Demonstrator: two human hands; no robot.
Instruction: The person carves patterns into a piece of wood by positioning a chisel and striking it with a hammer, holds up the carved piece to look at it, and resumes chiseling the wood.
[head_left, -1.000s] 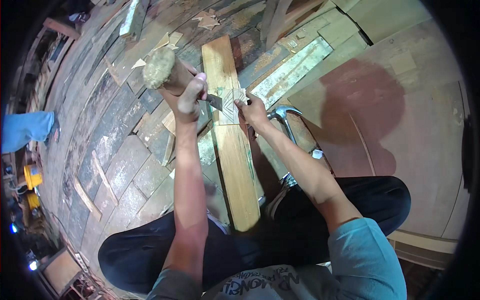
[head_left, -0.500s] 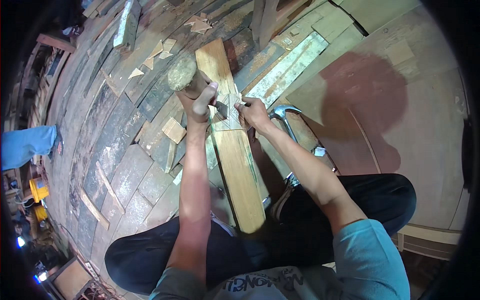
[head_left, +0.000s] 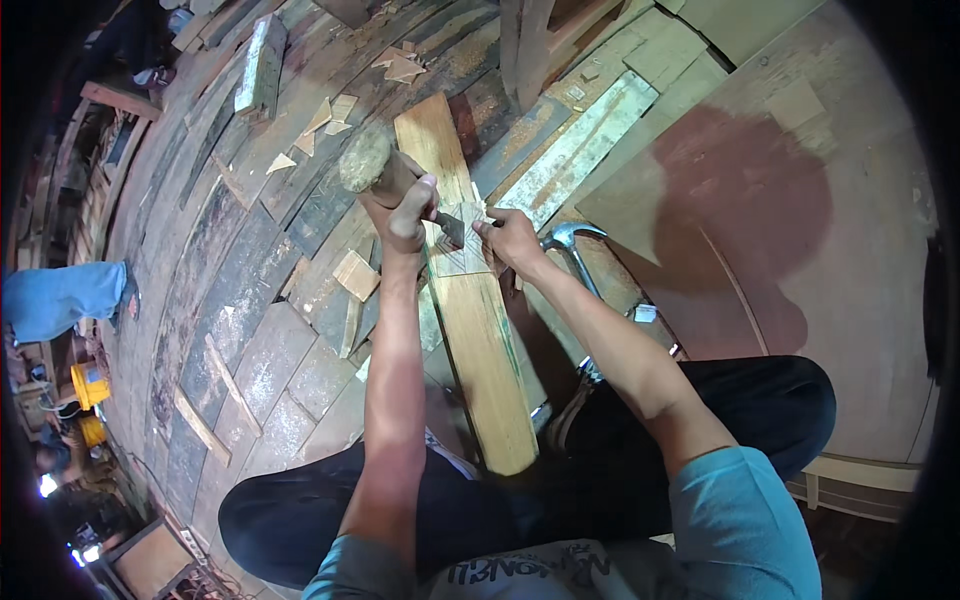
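My left hand (head_left: 402, 215) is closed around the thick wooden handle of a chisel (head_left: 368, 160), whose butt end points up toward me. Its dark metal blade (head_left: 452, 231) rests on a small flat piece of wood (head_left: 462, 254) marked with slanting lines. That piece lies across a long yellowish plank (head_left: 482, 345), which runs away from between my knees. Thumb and fingers of my right hand (head_left: 511, 241) pinch the right edge of the small piece, close to the blade. A claw hammer (head_left: 572, 240) lies just right of my right hand.
Wood scraps (head_left: 320, 120) and a small block (head_left: 356, 274) lie left of the plank on the worn board floor. A whitish painted board (head_left: 575, 150) lies beyond my right hand. A plywood sheet (head_left: 760, 250) covers the right side. Another person's blue trouser leg (head_left: 70, 292) shows far left.
The view has shifted slightly, so the surroundings sit a little lower. Both hands keep nearly the same places, and the chisel blade stays on the small piece of wood.
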